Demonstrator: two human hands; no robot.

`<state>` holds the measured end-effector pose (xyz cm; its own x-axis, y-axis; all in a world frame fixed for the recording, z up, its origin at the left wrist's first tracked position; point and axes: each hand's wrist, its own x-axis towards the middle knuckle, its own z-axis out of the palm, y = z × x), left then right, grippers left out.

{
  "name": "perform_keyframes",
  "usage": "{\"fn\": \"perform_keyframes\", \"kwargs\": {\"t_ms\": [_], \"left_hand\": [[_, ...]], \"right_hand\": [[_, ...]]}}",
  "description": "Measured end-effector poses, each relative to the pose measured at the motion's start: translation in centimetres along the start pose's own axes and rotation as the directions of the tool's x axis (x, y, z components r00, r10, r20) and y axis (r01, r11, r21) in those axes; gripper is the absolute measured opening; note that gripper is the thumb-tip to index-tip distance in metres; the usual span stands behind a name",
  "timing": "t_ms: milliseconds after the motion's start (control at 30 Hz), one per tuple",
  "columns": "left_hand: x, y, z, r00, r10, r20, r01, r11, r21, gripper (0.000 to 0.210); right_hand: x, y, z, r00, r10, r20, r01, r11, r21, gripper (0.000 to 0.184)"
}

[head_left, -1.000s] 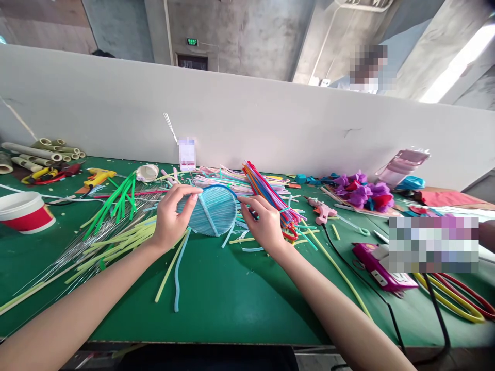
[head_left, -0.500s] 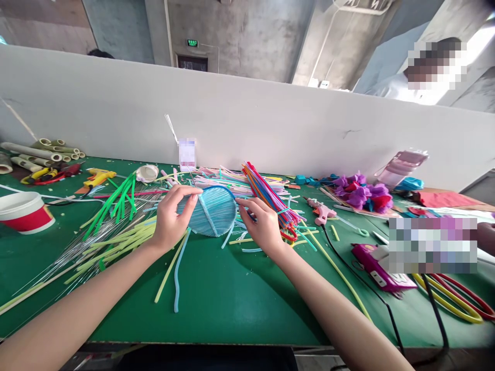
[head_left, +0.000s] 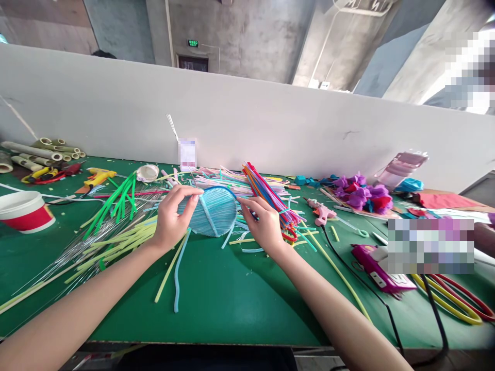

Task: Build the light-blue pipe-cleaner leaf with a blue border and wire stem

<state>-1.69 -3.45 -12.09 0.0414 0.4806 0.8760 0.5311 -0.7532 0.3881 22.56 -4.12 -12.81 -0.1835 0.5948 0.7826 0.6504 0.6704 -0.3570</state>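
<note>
A round disc (head_left: 221, 208) wound from light blue pipe cleaners hangs upright between my hands, with a paler strip running slantwise across it. A darker blue pipe cleaner (head_left: 219, 188) follows its upper rim. At the disc's upper left edge, my left hand (head_left: 173, 216) is closed in a pinch, thumb and forefinger on the rim. My right hand (head_left: 264, 221) pinches at the right edge, where the dark blue pipe cleaner ends; its fingertips partly hide what they grip. Below the left hand, a loose blue pipe cleaner (head_left: 177, 278) lies on the green table (head_left: 232, 309).
Bundled coloured pipe cleaners (head_left: 266, 190) lie behind the right hand, yellow ones (head_left: 116, 247) at left. A paper cup (head_left: 26, 212), yellow glue gun (head_left: 99, 176), pink glue gun (head_left: 323, 212) and purple power strip (head_left: 382, 270) stand around. A black cable (head_left: 348, 265) crosses the right side.
My hands and the disc stay almost in place. In the background at right, a person beyond the partition has shifted further right.
</note>
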Motion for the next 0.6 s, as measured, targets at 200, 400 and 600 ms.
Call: {"fn": "perform_keyframes", "kwargs": {"t_ms": [200, 400, 600], "left_hand": [[0.0, 0.07, 0.0, 1.0, 0.012, -0.004, -0.012, 1.0, -0.007, 0.013], [-0.05, -0.05, 0.0, 1.0, 0.005, 0.004, -0.005, 1.0, 0.012, 0.013], [-0.06, -0.07, -0.01, 1.0, 0.016, 0.0, -0.016, 1.0, 0.018, 0.014]], "right_hand": [[0.0, -0.07, -0.01, 1.0, 0.01, 0.011, -0.01, 1.0, -0.01, 0.029], [-0.09, -0.23, 0.02, 1.0, 0.005, 0.006, -0.005, 1.0, -0.012, 0.028], [-0.27, -0.32, 0.15, 1.0, 0.009, 0.011, -0.009, 1.0, -0.002, 0.028]]}}
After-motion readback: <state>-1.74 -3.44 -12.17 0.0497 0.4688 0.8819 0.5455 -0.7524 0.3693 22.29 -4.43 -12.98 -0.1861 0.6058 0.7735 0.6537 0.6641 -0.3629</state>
